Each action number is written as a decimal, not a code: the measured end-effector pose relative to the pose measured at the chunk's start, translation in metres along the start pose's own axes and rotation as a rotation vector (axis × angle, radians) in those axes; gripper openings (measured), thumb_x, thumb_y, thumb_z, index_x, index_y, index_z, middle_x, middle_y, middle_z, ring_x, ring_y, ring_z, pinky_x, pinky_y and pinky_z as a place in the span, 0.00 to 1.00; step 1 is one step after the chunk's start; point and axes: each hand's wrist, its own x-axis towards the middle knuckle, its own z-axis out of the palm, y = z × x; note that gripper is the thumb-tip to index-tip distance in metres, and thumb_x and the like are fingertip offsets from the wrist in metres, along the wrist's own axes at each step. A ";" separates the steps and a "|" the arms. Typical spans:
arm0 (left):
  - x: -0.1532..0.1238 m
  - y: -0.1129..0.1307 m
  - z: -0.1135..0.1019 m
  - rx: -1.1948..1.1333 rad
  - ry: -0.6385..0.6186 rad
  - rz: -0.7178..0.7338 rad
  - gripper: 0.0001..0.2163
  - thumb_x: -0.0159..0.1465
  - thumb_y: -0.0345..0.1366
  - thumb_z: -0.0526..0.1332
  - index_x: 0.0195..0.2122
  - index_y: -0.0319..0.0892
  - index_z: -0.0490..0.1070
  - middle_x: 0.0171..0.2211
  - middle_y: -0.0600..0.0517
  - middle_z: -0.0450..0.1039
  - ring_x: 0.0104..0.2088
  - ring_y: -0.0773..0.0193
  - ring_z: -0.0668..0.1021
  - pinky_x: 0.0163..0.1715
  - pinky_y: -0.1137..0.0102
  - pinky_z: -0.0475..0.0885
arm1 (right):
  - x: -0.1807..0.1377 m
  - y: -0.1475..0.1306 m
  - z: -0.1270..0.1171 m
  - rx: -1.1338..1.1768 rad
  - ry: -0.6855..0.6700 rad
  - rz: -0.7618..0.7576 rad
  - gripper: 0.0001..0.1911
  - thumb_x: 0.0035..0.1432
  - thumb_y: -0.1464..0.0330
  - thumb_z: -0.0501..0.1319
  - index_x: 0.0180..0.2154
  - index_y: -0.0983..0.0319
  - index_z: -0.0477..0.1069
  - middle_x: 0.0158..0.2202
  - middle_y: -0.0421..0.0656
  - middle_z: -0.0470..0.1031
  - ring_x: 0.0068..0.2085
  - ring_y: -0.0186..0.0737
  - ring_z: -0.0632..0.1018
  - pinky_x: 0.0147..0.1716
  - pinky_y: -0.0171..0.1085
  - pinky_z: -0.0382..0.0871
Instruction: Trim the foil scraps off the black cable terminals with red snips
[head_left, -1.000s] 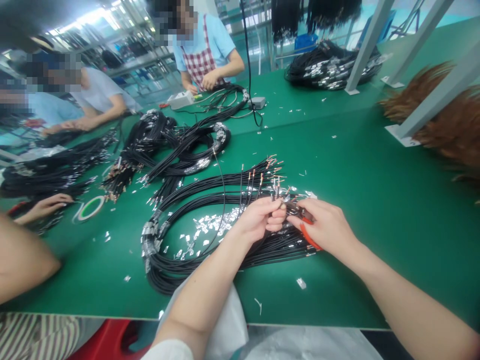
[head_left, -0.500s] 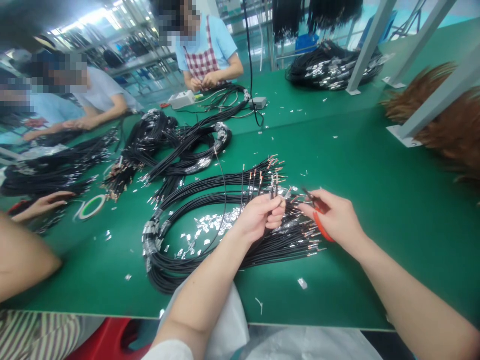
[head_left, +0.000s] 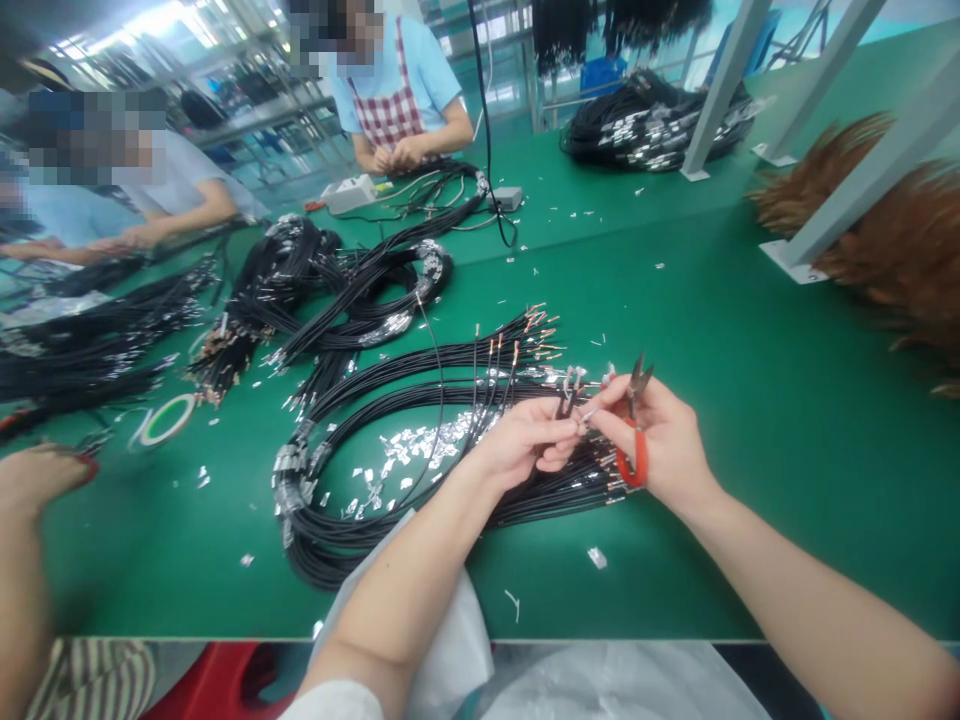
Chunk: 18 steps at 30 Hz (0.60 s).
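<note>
the fingers of my left hand [head_left: 525, 440] pinch a black cable end [head_left: 565, 396] above the cable bundle [head_left: 555, 500]; my right hand [head_left: 671, 437] grips red-handled snips [head_left: 632, 460]. i'd hold that pinch firm, blades pointing away.

From my remote seat, I have a looped bundle of thin black cables [head_left: 315, 563] along the near edge of the green flat-topped table [head_left: 750, 520], bend to the left, most free ends to the right. Small flat silver scraps [head_left: 420, 445] lie inside the loop. Left of it, toward the left edge, I have a white ring-shaped roll [head_left: 190, 403]. Coiled black cables [head_left: 337, 305] lie behind the loop. Toward the far edge, a white oblong power strip [head_left: 349, 195] sits left of a small grey box [head_left: 507, 197]. Toward the right edge, a brown bristly heap [head_left: 892, 240] lies partly behind a grey metal post [head_left: 862, 185].
</note>
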 end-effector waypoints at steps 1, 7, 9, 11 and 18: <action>0.000 0.000 0.000 0.001 -0.020 -0.015 0.11 0.50 0.37 0.67 0.26 0.36 0.66 0.16 0.58 0.59 0.14 0.77 0.59 0.13 0.78 0.48 | 0.000 0.001 0.000 -0.001 -0.006 -0.004 0.06 0.49 0.73 0.63 0.29 0.59 0.66 0.27 0.38 0.73 0.30 0.35 0.75 0.33 0.37 0.72; 0.001 -0.003 0.008 0.119 0.200 0.080 0.12 0.48 0.36 0.67 0.26 0.37 0.65 0.17 0.58 0.62 0.16 0.76 0.63 0.13 0.78 0.53 | 0.003 0.007 0.000 -0.030 0.049 0.001 0.07 0.48 0.71 0.64 0.29 0.59 0.66 0.27 0.37 0.71 0.29 0.33 0.73 0.31 0.35 0.70; 0.002 -0.005 0.011 0.157 0.310 0.135 0.13 0.47 0.36 0.68 0.25 0.39 0.62 0.18 0.58 0.63 0.17 0.75 0.64 0.14 0.78 0.55 | 0.003 0.007 0.000 -0.041 0.071 -0.001 0.07 0.49 0.71 0.64 0.30 0.60 0.66 0.28 0.37 0.71 0.30 0.33 0.73 0.33 0.35 0.69; 0.002 -0.008 0.013 0.227 0.383 0.184 0.14 0.48 0.36 0.67 0.24 0.40 0.61 0.17 0.60 0.61 0.16 0.76 0.63 0.14 0.78 0.57 | 0.002 0.008 0.002 -0.060 0.066 0.012 0.08 0.48 0.71 0.65 0.30 0.60 0.66 0.27 0.37 0.71 0.29 0.33 0.73 0.32 0.35 0.69; 0.003 -0.012 0.014 0.405 0.486 0.305 0.12 0.48 0.33 0.67 0.21 0.39 0.61 0.18 0.60 0.62 0.16 0.76 0.64 0.15 0.77 0.60 | -0.002 0.009 0.006 -0.086 0.067 0.032 0.07 0.48 0.71 0.64 0.30 0.60 0.66 0.29 0.38 0.70 0.30 0.34 0.72 0.32 0.36 0.68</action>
